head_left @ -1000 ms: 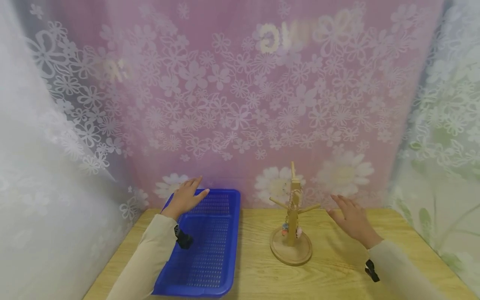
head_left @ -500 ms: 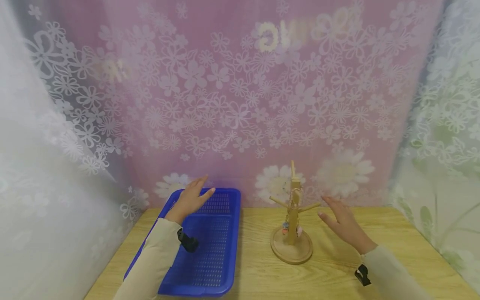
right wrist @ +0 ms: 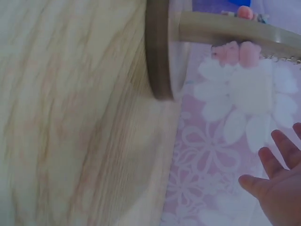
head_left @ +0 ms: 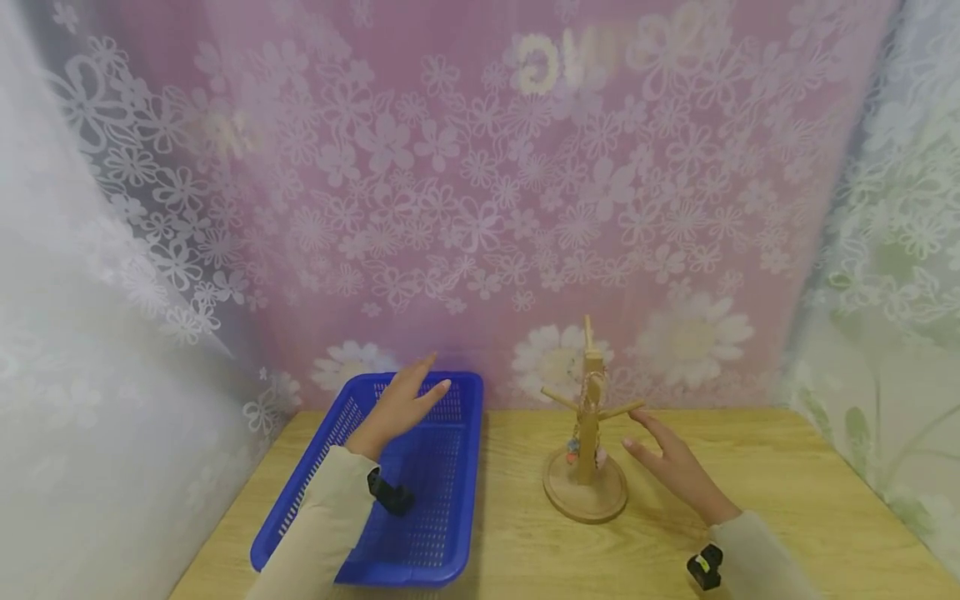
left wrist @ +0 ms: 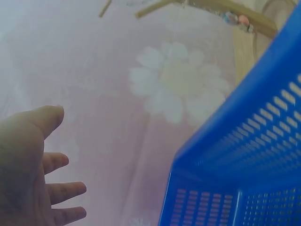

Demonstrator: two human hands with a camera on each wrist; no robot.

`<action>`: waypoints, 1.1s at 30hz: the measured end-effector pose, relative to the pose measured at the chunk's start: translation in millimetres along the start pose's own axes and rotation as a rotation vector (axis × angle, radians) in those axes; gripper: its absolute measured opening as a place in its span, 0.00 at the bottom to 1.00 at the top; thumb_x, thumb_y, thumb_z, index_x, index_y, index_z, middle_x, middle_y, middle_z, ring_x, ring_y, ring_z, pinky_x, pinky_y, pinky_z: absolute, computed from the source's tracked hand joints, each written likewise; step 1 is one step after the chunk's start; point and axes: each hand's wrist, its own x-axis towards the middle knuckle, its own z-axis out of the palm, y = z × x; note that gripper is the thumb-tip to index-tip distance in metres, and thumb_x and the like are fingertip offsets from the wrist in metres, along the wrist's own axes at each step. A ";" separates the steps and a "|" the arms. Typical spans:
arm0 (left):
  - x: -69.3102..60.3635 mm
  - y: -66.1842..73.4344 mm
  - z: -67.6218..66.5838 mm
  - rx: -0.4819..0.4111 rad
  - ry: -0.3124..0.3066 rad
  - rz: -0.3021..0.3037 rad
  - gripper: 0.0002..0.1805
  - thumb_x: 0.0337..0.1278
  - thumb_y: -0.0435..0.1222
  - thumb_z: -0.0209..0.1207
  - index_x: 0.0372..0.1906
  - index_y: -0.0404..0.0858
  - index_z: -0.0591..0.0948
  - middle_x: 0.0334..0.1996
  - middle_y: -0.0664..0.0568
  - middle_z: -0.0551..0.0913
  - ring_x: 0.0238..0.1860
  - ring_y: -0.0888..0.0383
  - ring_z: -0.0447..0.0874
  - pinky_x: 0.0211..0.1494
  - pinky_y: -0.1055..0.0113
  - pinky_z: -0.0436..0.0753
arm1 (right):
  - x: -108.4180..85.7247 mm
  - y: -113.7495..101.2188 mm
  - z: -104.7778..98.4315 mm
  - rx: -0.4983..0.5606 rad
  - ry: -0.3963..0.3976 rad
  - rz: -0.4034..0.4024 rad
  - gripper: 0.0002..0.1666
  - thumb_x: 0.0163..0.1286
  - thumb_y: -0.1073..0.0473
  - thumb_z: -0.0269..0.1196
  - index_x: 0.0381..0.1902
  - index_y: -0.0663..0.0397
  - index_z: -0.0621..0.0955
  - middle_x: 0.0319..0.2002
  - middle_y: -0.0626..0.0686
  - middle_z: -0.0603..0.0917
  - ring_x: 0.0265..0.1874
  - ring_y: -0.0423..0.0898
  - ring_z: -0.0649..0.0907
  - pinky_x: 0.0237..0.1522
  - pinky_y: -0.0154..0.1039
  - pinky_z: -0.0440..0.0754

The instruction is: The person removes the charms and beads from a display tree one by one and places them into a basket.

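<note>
My left hand (head_left: 393, 414) hovers over the blue basket (head_left: 475, 467) with fingers extended and nothing in them. In the left wrist view that hand (left wrist: 28, 165) is spread beside the basket's wall (left wrist: 225, 122). Just right of the wooden stand (head_left: 588, 433), my right hand (head_left: 677, 468) is held with loose, extended fingers, the fingertips near one peg's end; whether they touch is unclear. Chains with small beads hang on the stand. The right wrist view shows pink charms (right wrist: 237, 53) on the post, and the right hand (right wrist: 280, 183) spread and holding nothing.
The basket and the stand are on a wooden table (head_left: 517, 533), with the basket at the left. A pink floral curtain (head_left: 465, 208) hangs behind, and pale curtains (head_left: 97, 358) close in both sides. Black wrist cameras (head_left: 705, 567) are strapped on both arms.
Both hands have moved inward: the left rightward above the basket, the right leftward and slightly down toward the stand. The basket and stand have kept their places on the table.
</note>
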 end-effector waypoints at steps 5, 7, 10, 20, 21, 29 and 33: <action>0.2 13.2 6.6 -0.062 0.021 0.051 0.36 0.68 0.51 0.48 0.74 0.40 0.53 0.72 0.43 0.54 0.73 0.43 0.48 0.70 0.44 0.51 | 6.1 -9.1 1.5 0.077 0.060 0.018 0.35 0.73 0.50 0.52 0.69 0.64 0.59 0.66 0.71 0.61 0.64 0.69 0.61 0.60 0.68 0.58; -0.4 18.6 9.7 -0.080 0.022 0.068 0.36 0.68 0.51 0.48 0.74 0.40 0.53 0.72 0.43 0.55 0.73 0.44 0.48 0.71 0.45 0.52 | 9.0 -12.5 1.4 0.118 0.090 -0.001 0.32 0.74 0.51 0.52 0.67 0.63 0.62 0.66 0.69 0.63 0.64 0.67 0.63 0.61 0.64 0.61; -1.1 26.6 14.7 -0.105 0.023 0.087 0.36 0.68 0.51 0.48 0.74 0.40 0.53 0.72 0.44 0.55 0.72 0.45 0.49 0.71 0.46 0.53 | 12.0 -16.2 2.4 0.153 0.161 -0.025 0.26 0.73 0.51 0.52 0.64 0.58 0.67 0.64 0.62 0.69 0.61 0.54 0.70 0.59 0.49 0.71; -2.6 51.3 31.0 -0.165 -0.003 0.079 0.36 0.68 0.52 0.48 0.74 0.44 0.52 0.73 0.49 0.54 0.73 0.48 0.49 0.71 0.47 0.54 | 16.3 -21.2 1.2 0.351 0.342 -0.022 0.24 0.71 0.52 0.56 0.57 0.63 0.73 0.42 0.37 0.81 0.41 0.28 0.79 0.44 0.22 0.76; -3.0 53.5 32.6 -0.172 -0.004 0.075 0.36 0.67 0.52 0.48 0.74 0.44 0.52 0.73 0.49 0.54 0.73 0.48 0.49 0.71 0.47 0.54 | 16.7 -21.3 1.1 0.359 0.346 -0.026 0.23 0.71 0.52 0.56 0.56 0.63 0.74 0.42 0.37 0.81 0.41 0.29 0.80 0.44 0.22 0.76; -1.6 66.8 47.7 -0.240 0.011 0.082 0.36 0.67 0.51 0.50 0.74 0.46 0.53 0.72 0.48 0.55 0.72 0.48 0.51 0.70 0.46 0.56 | 19.9 -20.1 2.9 0.436 0.367 -0.034 0.19 0.70 0.56 0.57 0.52 0.65 0.75 0.38 0.37 0.81 0.38 0.32 0.81 0.43 0.24 0.78; -0.5 72.9 57.2 -0.300 0.034 0.086 0.35 0.66 0.50 0.52 0.73 0.46 0.56 0.71 0.47 0.59 0.71 0.48 0.53 0.69 0.47 0.58 | 20.5 -19.4 2.0 0.437 0.352 -0.020 0.20 0.71 0.55 0.56 0.53 0.65 0.74 0.39 0.40 0.81 0.38 0.32 0.81 0.43 0.24 0.78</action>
